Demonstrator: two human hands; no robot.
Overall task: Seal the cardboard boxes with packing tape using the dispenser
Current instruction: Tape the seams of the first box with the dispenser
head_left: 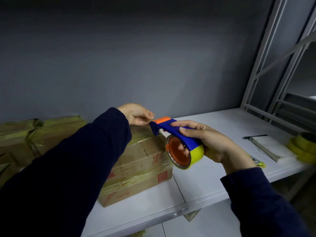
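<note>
A blue and orange tape dispenser [172, 132] with a yellowish tape roll [196, 156] hangs above the right end of a cardboard box [142, 161] on the white shelf. My right hand [210, 142] grips the dispenser's blue handle, with fingers reaching into the orange core. At the dispenser's front end, above the box's far edge, my left hand [136, 114] pinches the tape end. The box has red print and glossy tape bands across its top and side. My left sleeve hides the box's left part.
Several taped boxes [34, 134] are stacked at the left against the grey wall. On the white shelf [213, 178] to the right lie a white flat packet [270, 146], a dark pen and yellow tape rolls [302, 147]. A grey metal rack frame [266, 65] stands at right.
</note>
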